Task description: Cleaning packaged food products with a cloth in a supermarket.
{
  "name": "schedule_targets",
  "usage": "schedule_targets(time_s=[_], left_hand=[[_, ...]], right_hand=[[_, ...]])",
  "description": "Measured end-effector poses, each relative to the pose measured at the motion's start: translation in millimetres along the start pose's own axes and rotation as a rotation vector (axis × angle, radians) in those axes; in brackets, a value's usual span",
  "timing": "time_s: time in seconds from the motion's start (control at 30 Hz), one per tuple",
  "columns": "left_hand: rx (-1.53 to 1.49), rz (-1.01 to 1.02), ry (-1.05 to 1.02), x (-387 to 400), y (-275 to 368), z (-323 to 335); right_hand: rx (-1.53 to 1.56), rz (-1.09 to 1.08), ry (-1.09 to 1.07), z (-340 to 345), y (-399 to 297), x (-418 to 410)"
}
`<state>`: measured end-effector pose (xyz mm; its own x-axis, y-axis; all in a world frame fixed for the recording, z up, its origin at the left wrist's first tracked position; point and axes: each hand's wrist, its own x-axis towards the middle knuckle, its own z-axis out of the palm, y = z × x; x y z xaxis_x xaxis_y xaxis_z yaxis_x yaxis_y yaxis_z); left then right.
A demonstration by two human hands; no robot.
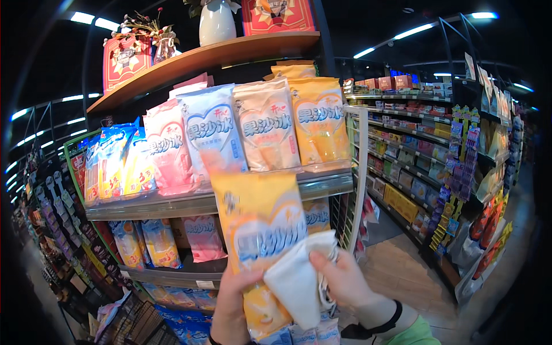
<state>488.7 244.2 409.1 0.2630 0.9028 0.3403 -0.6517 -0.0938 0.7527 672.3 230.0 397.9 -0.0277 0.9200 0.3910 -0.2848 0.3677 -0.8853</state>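
Note:
My left hand (234,297) grips a yellow plastic snack bag (258,207) by its lower left side, the thumb across its front. The bag stands upright before the shelf, its printed front towards me. A folded white cloth (295,280) is pinched in my right hand (345,276), thumb on top. Part of the cloth lies over the bag's lower right front, hiding some of the print. Behind them, blue, beige and yellow bags (321,125) of like design stand in a row on the upper shelf (172,205).
More bags (202,237) stand on the lower shelf. A wooden top board (207,56) carries a white vase (217,23) and red boxes (127,60). At right a white wire side panel (359,181) borders an aisle with stocked shelves (405,159). A dark wire basket (138,321) sits low left.

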Motion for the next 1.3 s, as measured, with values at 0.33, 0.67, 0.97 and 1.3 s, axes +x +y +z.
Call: schedule_targets(time_s=[0.33, 0.67, 0.97, 1.3], left_hand=[[-0.33, -0.371, 0.234, -86, -16, -123], [-0.028, -0.359, 0.253, -176, 6, -140], [-0.108, -0.263, 0.095, -240, 26, -175], [-0.285, -0.316, 0.389, -305, 64, -208]], right_hand=[[0.04, -0.231, 0.201, 25, 67, -43], [-1.096, -0.441, -0.781, 142, 107, -103], [-1.079, -0.428, -0.549, 189, 102, -87], [-0.317, 0.04, -0.109, 202, 127, -91]])
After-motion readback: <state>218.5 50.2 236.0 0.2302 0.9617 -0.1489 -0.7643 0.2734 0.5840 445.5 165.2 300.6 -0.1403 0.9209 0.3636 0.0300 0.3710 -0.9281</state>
